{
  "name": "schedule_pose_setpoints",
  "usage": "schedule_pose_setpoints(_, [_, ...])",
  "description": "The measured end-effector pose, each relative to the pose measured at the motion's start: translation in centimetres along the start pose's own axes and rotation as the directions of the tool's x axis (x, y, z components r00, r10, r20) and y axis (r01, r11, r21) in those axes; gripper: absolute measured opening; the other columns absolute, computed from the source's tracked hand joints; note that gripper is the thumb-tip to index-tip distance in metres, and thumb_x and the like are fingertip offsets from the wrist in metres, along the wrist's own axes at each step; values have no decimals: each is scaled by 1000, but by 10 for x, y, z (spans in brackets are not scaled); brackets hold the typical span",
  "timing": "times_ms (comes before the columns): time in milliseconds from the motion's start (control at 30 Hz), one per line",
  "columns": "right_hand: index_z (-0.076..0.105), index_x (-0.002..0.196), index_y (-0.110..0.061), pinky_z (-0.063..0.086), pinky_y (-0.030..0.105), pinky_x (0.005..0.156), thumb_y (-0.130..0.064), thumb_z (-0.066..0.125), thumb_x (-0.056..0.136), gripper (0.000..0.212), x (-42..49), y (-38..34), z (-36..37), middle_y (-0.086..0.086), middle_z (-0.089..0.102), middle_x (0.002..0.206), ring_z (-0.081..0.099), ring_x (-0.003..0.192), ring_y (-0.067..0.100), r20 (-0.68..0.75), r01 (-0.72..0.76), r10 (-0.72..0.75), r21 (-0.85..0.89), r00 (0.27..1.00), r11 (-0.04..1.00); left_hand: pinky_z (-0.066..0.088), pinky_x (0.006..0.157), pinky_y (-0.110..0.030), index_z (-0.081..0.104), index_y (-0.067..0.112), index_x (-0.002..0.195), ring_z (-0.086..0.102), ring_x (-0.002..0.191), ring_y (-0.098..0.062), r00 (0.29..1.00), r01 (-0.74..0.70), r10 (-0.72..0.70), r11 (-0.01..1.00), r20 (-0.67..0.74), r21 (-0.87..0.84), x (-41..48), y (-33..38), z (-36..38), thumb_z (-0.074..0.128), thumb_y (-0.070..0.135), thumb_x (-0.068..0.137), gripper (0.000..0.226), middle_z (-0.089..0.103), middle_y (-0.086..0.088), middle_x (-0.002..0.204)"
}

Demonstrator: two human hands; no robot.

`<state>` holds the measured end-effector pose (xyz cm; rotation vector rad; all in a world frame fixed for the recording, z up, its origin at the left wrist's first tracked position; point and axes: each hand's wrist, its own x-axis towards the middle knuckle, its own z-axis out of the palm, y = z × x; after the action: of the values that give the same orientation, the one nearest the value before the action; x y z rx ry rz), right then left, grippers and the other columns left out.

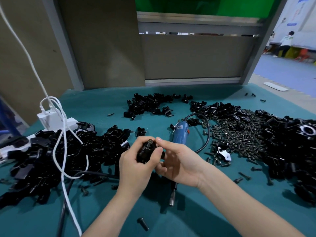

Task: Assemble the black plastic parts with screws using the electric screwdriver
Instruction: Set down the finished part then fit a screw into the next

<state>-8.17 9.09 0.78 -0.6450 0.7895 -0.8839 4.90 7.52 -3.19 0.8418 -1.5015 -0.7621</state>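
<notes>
A stray screw (pixel 142 224) lies nearest on the teal tabletop (pixel 196 219). Past it, the left hand (pixel 135 170) wraps its fingers round a black plastic part (pixel 147 151), held off the cloth. The right hand (pixel 179 163) pinches the part's upper end, beside a seated screw (pixel 150 142). The part looks light, rigid and smooth — likely slippery, so a full hold round its body suits it. Behind lies the electric screwdriver (pixel 179 134), ungripped — best taken by its blue barrel. Farther off are a heap of screws (pixel 239 132) and piles of parts (pixel 148 103).

Bare arms reach forward, left hand (pixel 134 162) curled round a black part (pixel 146 152), right hand (pixel 178 162) close beside, its fingers (pixel 160 141) pinching the part's top
</notes>
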Motion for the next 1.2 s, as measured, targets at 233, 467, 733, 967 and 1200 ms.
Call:
schedule_pose_setpoints(233, [74, 91, -17, 48, 20, 54, -42, 65, 83, 28, 4, 2, -6, 2, 65, 76, 55, 56, 12, 15, -6, 9, -182, 1000, 983, 38, 54, -5, 57, 22, 76, 58, 53, 2, 992, -117, 120, 991, -48, 66, -1, -2, 2, 55, 35, 80, 14, 61, 20, 64])
schedule_pose_setpoints(467, [59, 77, -7, 50, 23, 47, -76, 59, 71, 69, 9, -46, -50, 6, 68, 56, 63, 42, 16, -470, -385, -441, -882, 765, 273, 44, 54, -10, 57, 31, 70, 62, 52, -9, 996, -19, 17, 1000, -83, -19, 1, -9, -3, 54, 39, 81, 14, 64, 7, 58])
schedule_pose_setpoints(733, [60, 91, -7, 36, 15, 37, -42, 72, 70, 43, 35, -34, -68, 4, 63, 71, 55, 47, 17, -607, -269, -322, -683, 727, 680, 44, 56, -19, 57, 18, 71, 56, 50, -11, 988, 98, -108, 991, -110, -91, 5, -18, -7, 53, 45, 79, 28, 60, -1, 52])
schedule_pose_setpoints(967, [44, 101, -4, 60, 41, 72, -19, 72, 63, 49, 26, -81, -45, 21, 67, 98, 68, 90, 34, -93, 426, -428, 416, 899, 803, 42, 52, -13, 53, 18, 64, 53, 47, -8, 987, 155, -157, 986, -36, -60, 3, -18, -2, 58, 24, 80, 18, 58, 7, 53])
schedule_pose_setpoints(1200, [50, 115, -11, 48, 20, 49, -27, 64, 81, 40, 41, -90, -36, 3, 67, 92, 53, 54, 10, -279, 627, -617, 625, 736, 465, 45, 54, -47, 54, 20, 69, 50, 54, -35, 983, 180, -181, 983, 36, 48, 4, -18, -6, 56, 46, 71, 27, 54, -5, 55])
